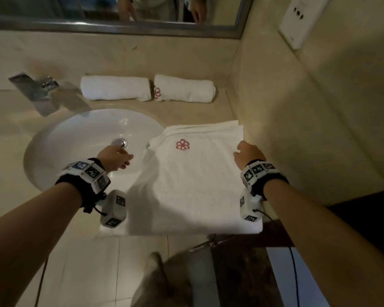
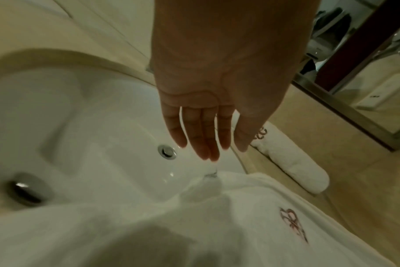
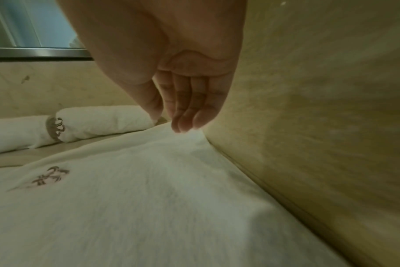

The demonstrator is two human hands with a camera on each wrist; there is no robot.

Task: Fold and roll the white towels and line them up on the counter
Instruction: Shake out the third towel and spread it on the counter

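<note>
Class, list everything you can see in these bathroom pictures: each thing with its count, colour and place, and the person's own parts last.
Rolled towels: two, white, end to end at the counter's back.
Flat towel: one, white with a red emblem, on the counter right of the sink, its left edge overhanging the bowl.
Sink: one, white, set in the counter.
Drain: one, chrome, in the sink.
Faucet: one, chrome, behind the sink.
Counter: one, beige.
Mirror: one, grey-framed, above.
Wall plate: one, white, right wall.
Left hand: over the sink, fingers straight.
Right hand: at the flat towel's right edge.

Beige stone walls (image 1: 319, 129), framed mirror (image 1: 120, 9), white basin (image 1: 53, 147), dim light
</note>
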